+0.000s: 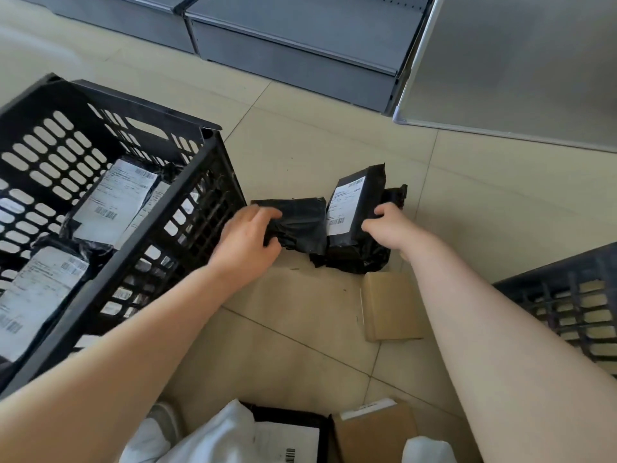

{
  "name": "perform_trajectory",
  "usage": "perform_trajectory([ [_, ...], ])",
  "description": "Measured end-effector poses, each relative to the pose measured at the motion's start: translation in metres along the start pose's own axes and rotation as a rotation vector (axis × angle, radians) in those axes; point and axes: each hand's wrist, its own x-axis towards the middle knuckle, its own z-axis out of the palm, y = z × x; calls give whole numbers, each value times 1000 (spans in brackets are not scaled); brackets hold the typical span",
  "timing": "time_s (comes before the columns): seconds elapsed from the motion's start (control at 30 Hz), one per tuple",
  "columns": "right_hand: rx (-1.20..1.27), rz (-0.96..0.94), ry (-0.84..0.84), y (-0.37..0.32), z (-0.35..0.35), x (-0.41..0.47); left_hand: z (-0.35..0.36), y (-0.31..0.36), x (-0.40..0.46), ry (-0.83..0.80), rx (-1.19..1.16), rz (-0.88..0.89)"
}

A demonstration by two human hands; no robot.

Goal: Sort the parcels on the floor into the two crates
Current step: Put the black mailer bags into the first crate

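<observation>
**Both hands on black parcels between the crates**

Now, from my remote seat: on the left, the black crate (207, 182) holds labelled parcels. Just beside it, the left hand (248, 233) grips a crumpled black parcel (302, 225) on the floor. The right hand (389, 225) pinches the labelled black parcel (357, 208) touching it. A second crate (567, 305) sits far right.

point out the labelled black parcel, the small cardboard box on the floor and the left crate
labelled black parcel (347, 208), head view, on its white label
small cardboard box (390, 305), head view, top face
left crate (200, 192), head view, near rim
</observation>
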Motion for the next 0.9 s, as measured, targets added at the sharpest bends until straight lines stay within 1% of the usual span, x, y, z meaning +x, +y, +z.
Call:
perform_trajectory([
  [0.1, 20, 44, 16, 16, 15, 14, 26, -2, -2, -128, -164, -232],
  [0.13, 39, 62, 41, 21, 22, 18, 34, -5, -2, -164, -178, -279],
  [0.2, 61, 91, 106, 29, 35, 22, 45, -13, -3, -212, -167, -313],
  [0.3, 31, 111, 133, 43, 56, 29, 60, -21, 1, -299, -62, -301],
  [0.4, -41, 125, 163, 51, 67, 34, 67, -20, 13, -390, 183, -205],
  [0.47, -104, 141, 163, 53, 69, 37, 71, -19, 26, -401, 295, -156],
  [0.53, -106, 170, 123, 57, 68, 40, 75, -19, 38, -410, 296, -164],
  [0.6, -27, 190, 63, 65, 66, 43, 80, -18, 47, -451, 269, -176],
  [0.7, 103, 213, -99, 76, 66, 38, 88, -16, 47, -579, 316, -144],
  [0.77, 148, 207, -193, 82, 71, 32, 96, -16, 38, -655, 379, -98],
  [0.83, 177, 176, -207, 86, 75, 25, 103, -20, 30, -683, 440, -53],
  [0.9, 185, 125, -183, 90, 76, 20, 105, -25, 20, -707, 506, -14],
])
